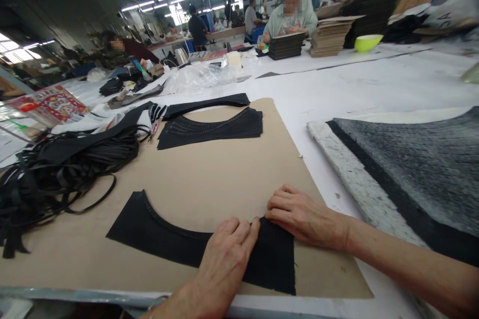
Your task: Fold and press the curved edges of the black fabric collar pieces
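A curved black fabric piece point(157, 234) lies on a tan cardboard sheet point(209, 179) near the front edge. My left hand point(224, 254) rests flat on its right part, fingers together and stretched out. My right hand point(303, 217) presses on the piece's upper right corner with curled fingertips; whether they pinch the cloth is unclear. A stack of similar black pieces point(213, 127) lies farther back on the cardboard.
A tangle of black strips point(60, 169) lies at the left. A grey and white felt pad point(411, 169) sits at the right. Farther back are clear plastic bags point(198, 77), a green bowl point(367, 42), cardboard stacks point(329, 35) and several seated people.
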### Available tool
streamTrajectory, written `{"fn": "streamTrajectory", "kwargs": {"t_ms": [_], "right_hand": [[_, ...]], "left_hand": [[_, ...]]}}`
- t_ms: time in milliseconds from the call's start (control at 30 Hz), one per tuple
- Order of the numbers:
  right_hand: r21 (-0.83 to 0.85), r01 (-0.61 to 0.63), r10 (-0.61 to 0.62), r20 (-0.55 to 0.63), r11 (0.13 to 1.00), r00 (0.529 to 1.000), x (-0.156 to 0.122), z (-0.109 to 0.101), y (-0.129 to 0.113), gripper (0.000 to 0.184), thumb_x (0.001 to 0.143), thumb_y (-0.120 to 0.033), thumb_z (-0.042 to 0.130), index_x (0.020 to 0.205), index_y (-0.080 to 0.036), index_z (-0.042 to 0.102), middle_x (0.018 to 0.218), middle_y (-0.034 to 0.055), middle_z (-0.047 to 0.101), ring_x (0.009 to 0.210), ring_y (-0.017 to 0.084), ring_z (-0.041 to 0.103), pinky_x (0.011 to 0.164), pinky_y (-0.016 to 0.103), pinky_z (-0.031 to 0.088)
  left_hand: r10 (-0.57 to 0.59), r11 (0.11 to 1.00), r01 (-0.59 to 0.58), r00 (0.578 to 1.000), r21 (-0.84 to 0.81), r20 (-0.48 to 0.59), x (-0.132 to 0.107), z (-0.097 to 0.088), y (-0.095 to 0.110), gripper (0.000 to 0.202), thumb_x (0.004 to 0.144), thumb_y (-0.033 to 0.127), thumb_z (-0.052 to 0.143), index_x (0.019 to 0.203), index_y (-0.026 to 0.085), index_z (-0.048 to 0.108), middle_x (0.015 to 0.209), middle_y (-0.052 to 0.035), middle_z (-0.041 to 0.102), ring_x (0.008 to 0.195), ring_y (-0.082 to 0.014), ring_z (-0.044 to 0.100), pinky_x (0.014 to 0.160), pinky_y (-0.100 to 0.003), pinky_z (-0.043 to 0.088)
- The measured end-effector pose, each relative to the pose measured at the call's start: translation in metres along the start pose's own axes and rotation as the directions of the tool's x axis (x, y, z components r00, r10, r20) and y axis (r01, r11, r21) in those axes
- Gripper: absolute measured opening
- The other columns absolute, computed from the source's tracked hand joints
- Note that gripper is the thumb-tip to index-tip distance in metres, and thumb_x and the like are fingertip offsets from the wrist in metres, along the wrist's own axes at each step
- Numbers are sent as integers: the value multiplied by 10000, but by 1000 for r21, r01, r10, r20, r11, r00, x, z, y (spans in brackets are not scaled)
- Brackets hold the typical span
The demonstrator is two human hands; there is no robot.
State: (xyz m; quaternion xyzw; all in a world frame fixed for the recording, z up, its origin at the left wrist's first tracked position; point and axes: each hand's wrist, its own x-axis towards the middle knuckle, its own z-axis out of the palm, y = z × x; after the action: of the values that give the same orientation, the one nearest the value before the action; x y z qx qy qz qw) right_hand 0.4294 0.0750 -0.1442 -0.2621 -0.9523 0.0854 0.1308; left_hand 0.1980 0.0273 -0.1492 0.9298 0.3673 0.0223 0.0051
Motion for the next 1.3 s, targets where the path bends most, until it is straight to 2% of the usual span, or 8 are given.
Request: {"fn": "streamTrajectory", "kwargs": {"t_ms": [167,400,633,833,1033,1300], "right_hand": [[-2,-23,23,11,1000,1000,-6,-2,0,252,954,-161,361,888,-163,605,845,61,587,809,167,468,786,322,325],[16,-61,61,2,998,998,-11,-6,-1,233,924,-136,390,965,-161,618,875,74,598,848,177,492,798,333,338],[97,-127,130,-17,987,991,-21,-7,-2,305,882,-89,389,1077,-152,615,962,97,609,902,195,510,836,367,369],[150,-310,330,-137,939,934,-30,-4,-25,448,836,-13,365,1215,-168,547,1090,108,594,984,222,504,872,407,385],[121,-491,505,-212,863,837,-40,11,-50,315,913,-93,400,1168,-184,561,1058,92,600,978,228,504,875,406,372],[9,-472,451,-313,882,836,-47,19,-59,323,901,-95,423,1155,-184,601,1029,71,620,956,213,511,884,381,335]], "left_hand": [[-27,999,26,1000,35,8,6,-2,5,499,851,19,506,1324,168,452,969,-39,602,859,-202,535,784,-352,484],[-4,996,5,1000,84,-18,11,-3,7,507,851,47,528,1333,180,448,947,-38,596,841,-196,527,773,-344,464],[14,993,-8,999,121,-52,15,-2,8,513,828,62,586,1316,174,471,910,-31,596,810,-204,534,729,-355,470],[8,992,0,998,125,-65,15,0,10,532,834,95,606,1337,169,451,921,-31,594,818,-208,539,719,-357,470],[-11,992,19,998,125,-60,18,-1,13,552,843,76,574,1362,199,432,913,-24,593,820,-203,538,743,-361,457],[-40,985,42,999,166,-15,27,-1,18,619,839,73,550,1414,211,367,901,-27,589,811,-208,536,735,-365,443]]}}
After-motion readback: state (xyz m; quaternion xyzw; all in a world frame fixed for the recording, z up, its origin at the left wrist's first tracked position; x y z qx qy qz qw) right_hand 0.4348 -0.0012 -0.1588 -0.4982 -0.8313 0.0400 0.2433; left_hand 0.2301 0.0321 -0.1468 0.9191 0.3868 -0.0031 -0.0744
